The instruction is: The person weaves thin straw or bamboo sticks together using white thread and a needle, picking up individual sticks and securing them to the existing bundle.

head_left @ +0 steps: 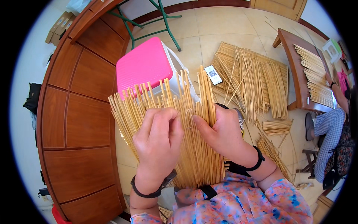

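A fan-shaped mat of pale straw stalks (pixel 194 156) stands upright in my lap, its tips spreading toward the pink stool. My left hand (pixel 158 140) rests on the front of the mat, fingers curled and pinching stalks near the upper middle. Just to its right, my right hand (pixel 223 131) grips a bunch of stalks, thumb in front and fingers behind. A thin pale thread (pixel 189 118) loops between the two hands. Both wrists wear black bands.
A pink-topped stool (pixel 143 65) stands just beyond the mat. Loose straw stalks (pixel 253 80) and a phone (pixel 213 74) lie on the tiled floor. A wooden cabinet (pixel 80 112) fills the left. At right, another person (pixel 330 134) sits by a low wooden table (pixel 294 67) holding more stalks.
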`<state>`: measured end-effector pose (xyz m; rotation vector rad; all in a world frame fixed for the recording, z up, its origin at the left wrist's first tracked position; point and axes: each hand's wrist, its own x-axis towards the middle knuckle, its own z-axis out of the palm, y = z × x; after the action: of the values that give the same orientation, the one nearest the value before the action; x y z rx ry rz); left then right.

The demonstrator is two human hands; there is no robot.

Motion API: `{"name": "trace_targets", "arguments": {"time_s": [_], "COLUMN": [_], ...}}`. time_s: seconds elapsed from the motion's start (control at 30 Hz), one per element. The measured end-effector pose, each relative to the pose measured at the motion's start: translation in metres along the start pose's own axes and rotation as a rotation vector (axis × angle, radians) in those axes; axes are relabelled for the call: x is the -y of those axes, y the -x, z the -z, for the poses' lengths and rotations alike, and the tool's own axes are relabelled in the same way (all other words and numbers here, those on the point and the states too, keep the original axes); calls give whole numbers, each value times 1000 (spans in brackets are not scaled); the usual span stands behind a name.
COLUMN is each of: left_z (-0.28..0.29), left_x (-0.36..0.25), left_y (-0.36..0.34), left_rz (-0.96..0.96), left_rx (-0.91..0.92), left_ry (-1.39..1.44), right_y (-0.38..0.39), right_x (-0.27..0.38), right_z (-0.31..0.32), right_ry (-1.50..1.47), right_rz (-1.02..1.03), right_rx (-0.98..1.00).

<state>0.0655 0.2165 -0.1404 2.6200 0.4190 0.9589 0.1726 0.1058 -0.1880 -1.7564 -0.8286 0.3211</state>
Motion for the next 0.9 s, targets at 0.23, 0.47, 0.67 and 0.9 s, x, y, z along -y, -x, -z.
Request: {"name": "trace_targets", "arguments": {"time_s": [0.23,0.47,0.67,0.9], "left_z": [-13,-7,15,20], "left_x": [-3,-13,-2,9], "left_y": [-1,-9,-7,2], "left_rz": [-119,-79,223,278], "left_rx": [25,176,274,112], "left_ry": [-67,-231,263,299], "right_y": [2,4,-1,-1], "right_x": [13,8,3,4], "right_z": [3,-1,4,4], "right_ry": [-56,-38,-19,-72], "right_rz": [-21,72,-9,-70], "right_rx": [55,8,24,26]}}
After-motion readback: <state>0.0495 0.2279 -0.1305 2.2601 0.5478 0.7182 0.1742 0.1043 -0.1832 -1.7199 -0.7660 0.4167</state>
